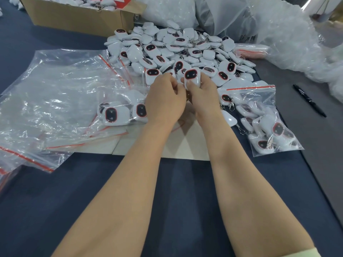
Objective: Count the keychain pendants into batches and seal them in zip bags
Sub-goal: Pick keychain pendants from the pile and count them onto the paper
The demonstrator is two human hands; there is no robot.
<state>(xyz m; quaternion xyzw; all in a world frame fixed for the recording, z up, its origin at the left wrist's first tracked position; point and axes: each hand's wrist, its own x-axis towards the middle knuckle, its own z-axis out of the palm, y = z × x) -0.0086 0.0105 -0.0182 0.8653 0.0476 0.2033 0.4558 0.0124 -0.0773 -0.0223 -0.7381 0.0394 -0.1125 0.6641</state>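
A big heap of white keychain pendants point(185, 51) with black, red-rimmed faces lies at the table's middle back. My right hand point(203, 97) grips one pendant point(192, 77) at the heap's near edge, face up. My left hand point(165, 101) sits right beside it with fingers curled; what it holds is hidden. A zip bag point(118, 112) with a few pendants inside lies just left of my left hand. A filled zip bag point(267, 123) with a red strip lies to the right.
Empty zip bags point(52, 101) are spread at the left. A cardboard box point(79, 15) of pendants stands at the back left, bubble wrap point(289, 36) at the back right. A black marker point(309, 100) lies at the right. Beige card point(185, 145) lies under my wrists.
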